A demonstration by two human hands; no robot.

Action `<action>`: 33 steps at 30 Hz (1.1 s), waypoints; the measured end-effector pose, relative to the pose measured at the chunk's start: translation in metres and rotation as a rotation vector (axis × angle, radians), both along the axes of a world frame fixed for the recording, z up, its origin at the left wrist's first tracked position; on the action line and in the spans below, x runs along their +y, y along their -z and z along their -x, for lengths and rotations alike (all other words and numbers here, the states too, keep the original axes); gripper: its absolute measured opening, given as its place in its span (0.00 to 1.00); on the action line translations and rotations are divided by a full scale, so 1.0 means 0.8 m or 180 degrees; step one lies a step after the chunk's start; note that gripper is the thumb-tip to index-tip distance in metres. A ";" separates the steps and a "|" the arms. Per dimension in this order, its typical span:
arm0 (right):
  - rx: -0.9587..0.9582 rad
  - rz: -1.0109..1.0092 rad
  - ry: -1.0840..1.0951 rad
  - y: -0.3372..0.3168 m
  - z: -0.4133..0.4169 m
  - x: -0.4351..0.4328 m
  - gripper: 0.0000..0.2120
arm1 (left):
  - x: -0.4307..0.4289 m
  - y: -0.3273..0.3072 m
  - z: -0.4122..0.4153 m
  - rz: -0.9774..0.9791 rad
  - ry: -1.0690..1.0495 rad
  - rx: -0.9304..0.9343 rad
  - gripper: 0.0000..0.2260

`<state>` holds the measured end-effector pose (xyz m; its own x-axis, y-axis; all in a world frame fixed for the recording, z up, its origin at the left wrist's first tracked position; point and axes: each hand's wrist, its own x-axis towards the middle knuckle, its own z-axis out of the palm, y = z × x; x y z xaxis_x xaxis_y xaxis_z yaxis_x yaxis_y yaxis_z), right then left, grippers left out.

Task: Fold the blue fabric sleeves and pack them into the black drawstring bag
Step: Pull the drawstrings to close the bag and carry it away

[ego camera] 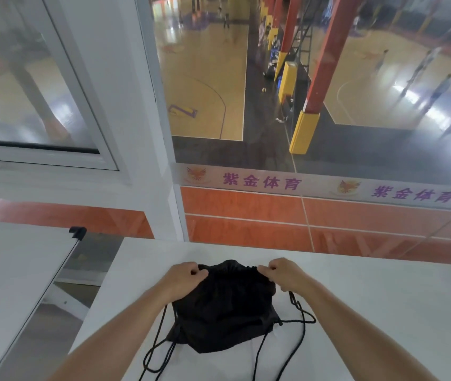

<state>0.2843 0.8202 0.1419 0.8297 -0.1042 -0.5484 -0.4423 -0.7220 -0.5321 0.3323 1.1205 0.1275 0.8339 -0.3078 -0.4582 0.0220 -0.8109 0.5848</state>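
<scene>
The black drawstring bag [225, 306] lies on the white table [370, 298] with its gathered mouth pointing away from me. My left hand [184, 279] pinches the left side of the mouth. My right hand [283, 273] pinches the right side. Black cords [298, 323] trail loose from the bag towards the near edge on both sides. No blue fabric sleeves are visible; the inside of the bag is hidden.
A second white tabletop [13, 270] with a black corner clip [77, 232] stands to the left, across a gap. Beyond the table's far edge is a glass wall [328, 149] with an orange band, overlooking a basketball court below.
</scene>
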 end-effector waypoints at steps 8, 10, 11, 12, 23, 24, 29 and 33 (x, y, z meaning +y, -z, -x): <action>-0.0348 -0.0388 0.0670 0.004 0.025 -0.074 0.21 | 0.064 -0.021 -0.019 -0.0100 -0.0462 -0.0368 0.17; -0.0413 -0.0052 0.0477 0.012 0.032 -0.077 0.21 | 0.070 -0.012 -0.013 -0.0215 -0.0483 -0.0423 0.18; -0.0464 0.0166 0.0364 0.017 0.033 -0.072 0.22 | 0.067 -0.005 -0.011 -0.0248 -0.0512 -0.0444 0.18; -0.0470 0.0310 0.0306 0.023 0.033 -0.068 0.22 | 0.063 0.003 -0.009 -0.0323 -0.0494 -0.0413 0.18; -0.0586 0.0420 -0.0826 0.044 0.023 0.016 0.35 | -0.054 0.027 0.028 -0.0271 0.0503 -0.0345 0.39; -0.0592 0.0341 -0.0920 0.048 0.018 0.029 0.38 | -0.065 0.031 0.028 -0.0346 0.0490 -0.0258 0.44; -0.0545 0.0272 -0.0481 0.074 0.001 0.060 0.41 | -0.083 0.061 0.023 -0.0319 0.0292 0.0195 0.48; -0.0447 0.0866 -0.0357 0.090 -0.011 0.066 0.43 | -0.073 0.085 0.027 -0.0151 0.0224 0.0220 0.39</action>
<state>0.2928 0.8727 0.0701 0.9099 -0.1350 -0.3923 -0.2880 -0.8861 -0.3631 0.3104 1.0621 0.0591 0.7767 -0.3412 -0.5294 0.0030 -0.8386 0.5447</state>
